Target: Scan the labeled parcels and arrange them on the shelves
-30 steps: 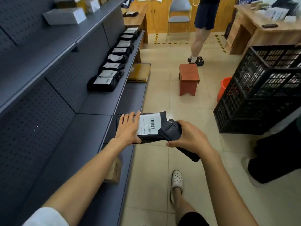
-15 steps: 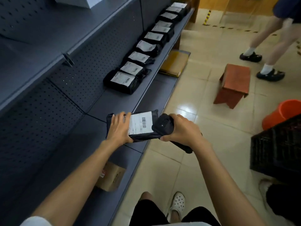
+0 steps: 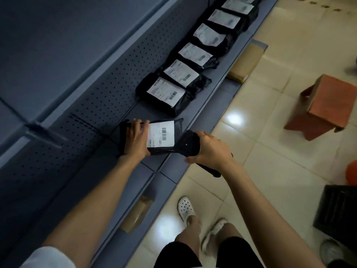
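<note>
Under the left hand (image 3: 136,139) sits the black parcel (image 3: 154,137), label up w/ barcode showing, lying at the front of the grey shelf (image 3: 207,105); whether it rests fully on the shelf or is partly lifted can't be told. Left fingers (image 3: 138,125) are straight, slightly spread, pressing flat on the parcel's left part, fingertips reaching its far edge, thumb beside the white label (image 3: 161,136). Just right of the label, touching the parcel's right end, is the black scanner (image 3: 188,144), gripped by the right hand (image 3: 209,151): fingers curled round its body, thumb underneath near the front edge, handle end poking out behind the wrist. Beyond the left fingertips, further along the same shelf, a row of black parcels (image 3: 164,95) w/ white labels runs away, each overlapping the next, nearest one close to but apart from the held parcel. Below, on the lower shelf, a brown carton (image 3: 138,215) near the left forearm and a flat cardboard piece (image 3: 245,62) further off. Right of the right hand, on the tiled floor: a red-brown stool (image 3: 326,105), a black crate (image 3: 338,209), an orange bucket edge (image 3: 352,173). White clogs (image 3: 185,208) show below the hands
</note>
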Demonstrator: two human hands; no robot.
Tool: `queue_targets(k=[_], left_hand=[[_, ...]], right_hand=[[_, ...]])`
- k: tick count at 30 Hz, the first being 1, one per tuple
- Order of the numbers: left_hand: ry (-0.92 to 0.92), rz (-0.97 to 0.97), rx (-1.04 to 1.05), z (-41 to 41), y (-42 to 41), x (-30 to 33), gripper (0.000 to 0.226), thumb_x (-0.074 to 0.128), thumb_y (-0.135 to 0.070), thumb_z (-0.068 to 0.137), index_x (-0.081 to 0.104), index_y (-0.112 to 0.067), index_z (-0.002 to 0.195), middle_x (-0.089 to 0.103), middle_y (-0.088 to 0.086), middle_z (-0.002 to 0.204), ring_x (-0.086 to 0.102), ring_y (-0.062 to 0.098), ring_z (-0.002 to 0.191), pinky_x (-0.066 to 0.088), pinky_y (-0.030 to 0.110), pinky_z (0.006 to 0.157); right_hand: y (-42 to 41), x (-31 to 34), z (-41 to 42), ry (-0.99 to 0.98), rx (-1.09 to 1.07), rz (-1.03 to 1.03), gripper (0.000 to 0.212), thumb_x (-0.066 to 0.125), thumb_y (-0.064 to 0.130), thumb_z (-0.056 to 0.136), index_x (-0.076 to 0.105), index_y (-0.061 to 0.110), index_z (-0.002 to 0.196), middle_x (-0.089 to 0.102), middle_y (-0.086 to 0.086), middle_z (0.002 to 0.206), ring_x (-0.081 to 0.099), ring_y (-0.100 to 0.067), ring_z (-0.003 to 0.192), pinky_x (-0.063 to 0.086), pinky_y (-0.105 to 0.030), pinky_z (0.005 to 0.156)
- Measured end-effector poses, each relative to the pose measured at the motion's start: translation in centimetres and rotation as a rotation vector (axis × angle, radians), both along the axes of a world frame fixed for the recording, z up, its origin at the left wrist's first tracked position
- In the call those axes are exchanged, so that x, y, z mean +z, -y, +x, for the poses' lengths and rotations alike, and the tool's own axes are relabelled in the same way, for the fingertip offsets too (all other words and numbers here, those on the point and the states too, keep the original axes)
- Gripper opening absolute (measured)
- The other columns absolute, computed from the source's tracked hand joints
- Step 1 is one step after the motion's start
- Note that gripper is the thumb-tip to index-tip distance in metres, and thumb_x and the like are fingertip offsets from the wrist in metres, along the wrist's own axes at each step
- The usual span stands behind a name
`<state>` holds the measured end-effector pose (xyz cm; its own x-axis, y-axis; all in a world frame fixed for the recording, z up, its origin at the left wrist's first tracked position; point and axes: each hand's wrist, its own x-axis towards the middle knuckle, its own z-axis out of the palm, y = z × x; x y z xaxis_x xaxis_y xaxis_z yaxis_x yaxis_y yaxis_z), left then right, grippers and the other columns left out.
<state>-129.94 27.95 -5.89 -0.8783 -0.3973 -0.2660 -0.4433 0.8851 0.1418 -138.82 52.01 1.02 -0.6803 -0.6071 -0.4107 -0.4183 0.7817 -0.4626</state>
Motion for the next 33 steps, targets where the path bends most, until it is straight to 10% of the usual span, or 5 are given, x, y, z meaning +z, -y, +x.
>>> queue_targets(k=[16, 22, 26, 33], left_hand=[[0.056, 0.000, 0.111, -5.3, 4.3, -6.0, 0.113, 0.055, 0.026, 0.075, 0.004, -0.033, 0.156, -0.006, 0.001, 0.164, -0.008, 0.032, 0.150, 0.041, 0.052, 0.103], [-0.079, 0.114, 0.314, -4.3, -1.6, -5.2, 0.059, 0.039, -0.013, 0.097, 0.024, -0.012, 0.154, 0.020, 0.014, 0.161, 0.012, 0.032, 0.148, 0.013, 0.046, 0.121], [0.005, 0.253, 0.505, -6.5, -5.5, -5.9, 0.081, 0.052, -0.050, 0.095, 0.006, -0.025, 0.157, -0.007, 0.011, 0.163, -0.011, 0.041, 0.147, 0.020, 0.059, 0.115], [-0.015, 0.252, 0.431, -7.5, -4.0, -7.4, 0.088, 0.064, -0.022, 0.094, 0.004, -0.027, 0.157, -0.016, 0.007, 0.163, -0.018, 0.041, 0.146, 0.022, 0.059, 0.115]], right_hand=[[4.2, -6.7, -9.6, 0.058, 0.180, 0.012, 0.079, 0.082, 0.054, 0.070, 0.046, 0.025, 0.133, 0.057, 0.003, 0.117, 0.062, -0.024, 0.102, 0.056, -0.046, 0.083], [4.0, -6.2, -11.4, 0.065, 0.232, 0.010, 0.074, 0.080, 0.053, 0.070, 0.047, 0.025, 0.130, 0.057, 0.004, 0.111, 0.062, -0.024, 0.097, 0.056, -0.044, 0.081], [3.9, -5.9, -12.5, 0.066, 0.266, 0.006, 0.077, 0.081, 0.052, 0.070, 0.046, 0.025, 0.132, 0.056, 0.004, 0.113, 0.063, -0.025, 0.099, 0.056, -0.046, 0.083], [3.0, -6.6, -14.1, 0.064, 0.318, 0.007, 0.085, 0.081, 0.052, 0.070, 0.042, 0.024, 0.141, 0.057, 0.001, 0.121, 0.063, -0.027, 0.103, 0.056, -0.047, 0.085]])
